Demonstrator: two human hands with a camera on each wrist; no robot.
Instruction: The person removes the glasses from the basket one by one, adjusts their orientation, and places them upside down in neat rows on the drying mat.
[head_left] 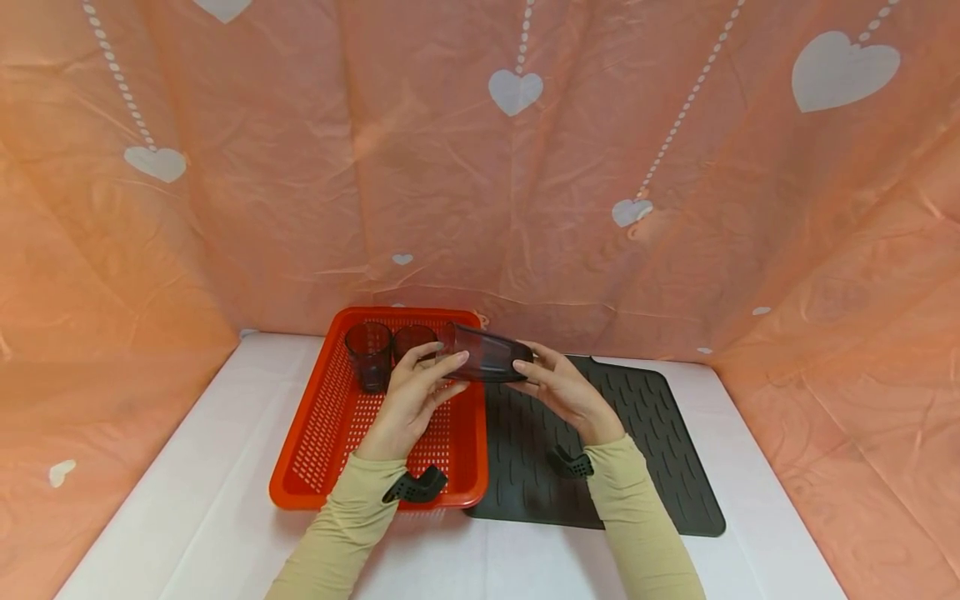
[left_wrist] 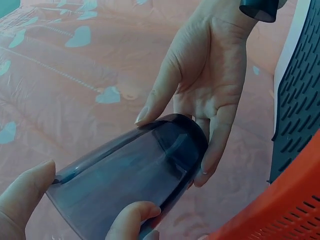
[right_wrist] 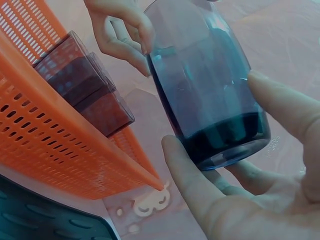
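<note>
A dark, see-through drinking glass (head_left: 491, 357) lies nearly level in the air over the basket's right rim. My left hand (head_left: 415, 393) holds its rim end, fingers and thumb on opposite sides in the left wrist view. At the base end, my right hand (head_left: 564, 388) grips the glass between thumb and fingers; the right wrist view shows the thick base (right_wrist: 230, 155) amid these fingers. Two similar glasses, one (head_left: 369, 354) and another (head_left: 414, 338), stand side by side at the back of the orange basket (head_left: 480, 442).
To the right of the basket a dark ridged drying mat (head_left: 637, 408) lies on the white table (head_left: 210, 467). Behind and at both sides hangs a peach curtain (head_left: 435, 183) with white hearts. Each wrist wears a black band (head_left: 416, 485).
</note>
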